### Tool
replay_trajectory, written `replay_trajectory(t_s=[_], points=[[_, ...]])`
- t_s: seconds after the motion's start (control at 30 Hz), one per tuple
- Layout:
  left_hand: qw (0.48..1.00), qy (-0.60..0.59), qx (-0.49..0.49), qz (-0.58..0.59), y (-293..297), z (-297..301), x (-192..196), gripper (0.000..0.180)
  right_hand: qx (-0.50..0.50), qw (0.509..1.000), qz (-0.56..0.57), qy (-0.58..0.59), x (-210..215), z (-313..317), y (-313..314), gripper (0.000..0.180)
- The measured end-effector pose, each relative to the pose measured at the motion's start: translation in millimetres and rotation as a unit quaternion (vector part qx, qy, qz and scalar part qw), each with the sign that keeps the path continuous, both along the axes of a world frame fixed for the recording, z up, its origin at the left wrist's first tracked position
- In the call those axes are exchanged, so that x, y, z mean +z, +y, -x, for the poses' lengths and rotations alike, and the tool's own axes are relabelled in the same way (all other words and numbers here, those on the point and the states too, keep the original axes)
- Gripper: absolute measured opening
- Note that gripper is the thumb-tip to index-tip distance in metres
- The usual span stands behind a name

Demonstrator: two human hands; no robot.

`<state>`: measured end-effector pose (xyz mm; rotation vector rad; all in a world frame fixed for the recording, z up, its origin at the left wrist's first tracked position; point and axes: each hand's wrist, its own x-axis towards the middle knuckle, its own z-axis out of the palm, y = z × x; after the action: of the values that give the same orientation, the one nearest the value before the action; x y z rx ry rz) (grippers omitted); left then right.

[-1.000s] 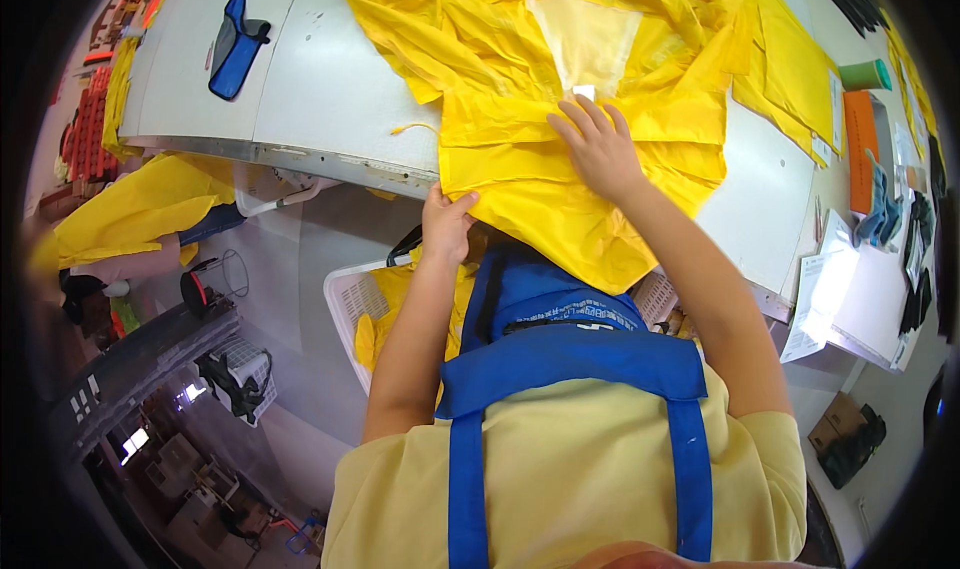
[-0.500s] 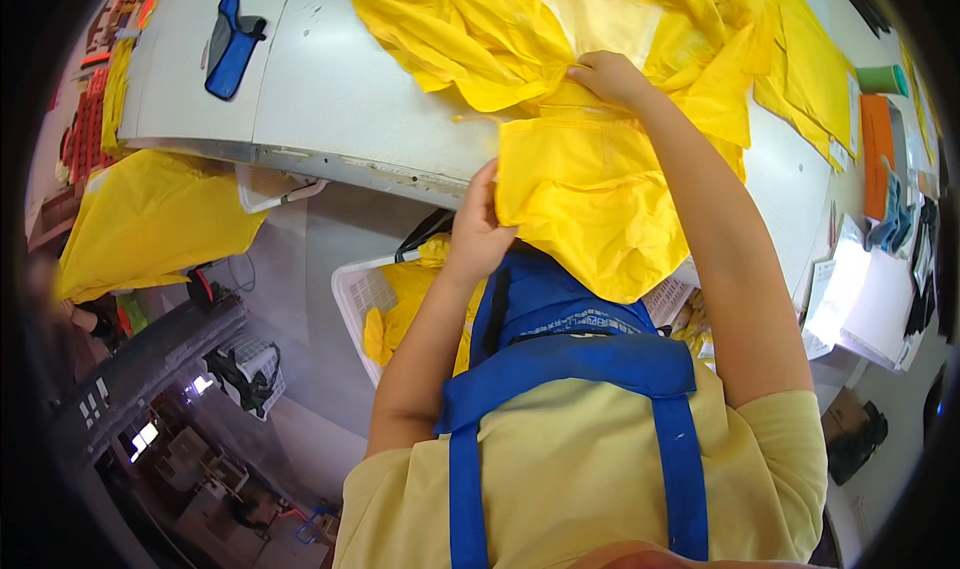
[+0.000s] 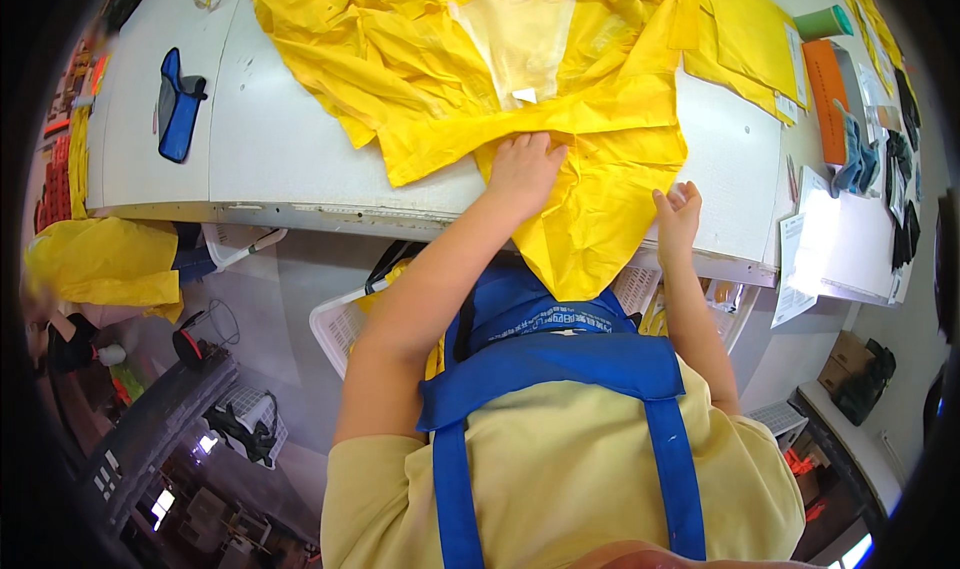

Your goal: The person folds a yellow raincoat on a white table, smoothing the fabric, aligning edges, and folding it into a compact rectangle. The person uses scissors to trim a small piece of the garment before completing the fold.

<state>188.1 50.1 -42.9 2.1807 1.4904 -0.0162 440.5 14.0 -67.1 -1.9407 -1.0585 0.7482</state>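
A large, crumpled yellow garment (image 3: 430, 89) of thin fabric covers the middle of the worktable, with a pale, whitish panel (image 3: 515, 44) on it. A small white tag (image 3: 525, 96) lies at that panel's lower end. One pointed flap of the garment hangs over the table edge in front of my blue apron (image 3: 560, 359). My left hand (image 3: 525, 177) is closed on the fabric at the garment's lower fold, its fingertips partly tucked at the edge. Just right of the flap, my right hand (image 3: 680, 214) has its fingers loosely bent and apart, with no fabric visibly between them.
White baskets (image 3: 335, 324) with yellow pieces stand under the white table (image 3: 310, 159). A blue-and-grey item (image 3: 180, 109) lies at left. Folded yellow pieces (image 3: 745, 34), a green roll (image 3: 823, 23), an orange box (image 3: 826, 99) and papers (image 3: 800, 259) are at right. Another person's hand (image 3: 60, 324) shows at far left.
My left hand has moved up and right onto the garment's fold. My right hand has come off the garment, down to its right side. The flap now hangs to a point, and the view has shifted.
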Motion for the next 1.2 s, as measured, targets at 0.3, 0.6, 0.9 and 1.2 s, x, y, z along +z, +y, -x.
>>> replay_trajectory(t_s=[0.3, 0.6, 0.9, 1.2], points=[[0.999, -0.033, -0.004, 0.017, 31.8, 7.0, -6.6, 0.063, 0.326, 0.937, 0.062, 0.107, 41.3, 31.5, 20.7, 0.039], [0.794, -0.516, 0.247, 0.207, 47.4, 17.4, -5.9, 0.065, 0.601, 0.73, -0.025, -0.326, 24.4, 59.9, 20.0, 0.065], [0.984, -0.059, 0.098, -0.135, 36.3, 18.5, -4.2, 0.045, 0.443, 0.885, 0.077, -0.122, 58.1, 23.0, -35.1, 0.078], [0.973, -0.208, -0.096, -0.017, -20.8, 36.3, -37.1, 0.044, 0.295, 0.933, 0.186, 0.094, 20.1, 18.1, -87.5, 0.067]])
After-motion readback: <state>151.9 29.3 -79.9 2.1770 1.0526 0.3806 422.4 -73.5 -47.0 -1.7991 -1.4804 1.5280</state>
